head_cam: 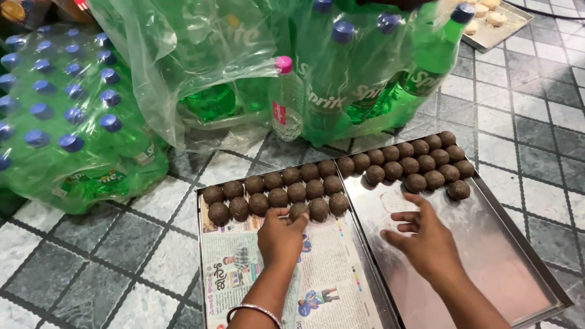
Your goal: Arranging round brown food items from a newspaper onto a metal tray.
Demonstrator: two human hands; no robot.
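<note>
Two steel trays lie side by side on the tiled floor. The left tray [203,244] is lined with newspaper and holds two rows of dark brown dough balls [277,197]. My left hand [279,236] rests on the paper with its fingertips closed around one ball [298,211] in the front row. The right tray [487,201] is bare metal with several more brown balls [416,164] at its far end. My right hand [426,237] hovers over this tray, fingers spread, holding nothing. A bangle [255,311] sits on my left wrist.
Shrink-wrapped packs of green bottles with blue caps [67,109] stand behind the trays, with more upright green bottles [365,79] and a small clear bottle with a pink cap [285,100]. Another tray of pale round pieces [493,24] sits at the far right.
</note>
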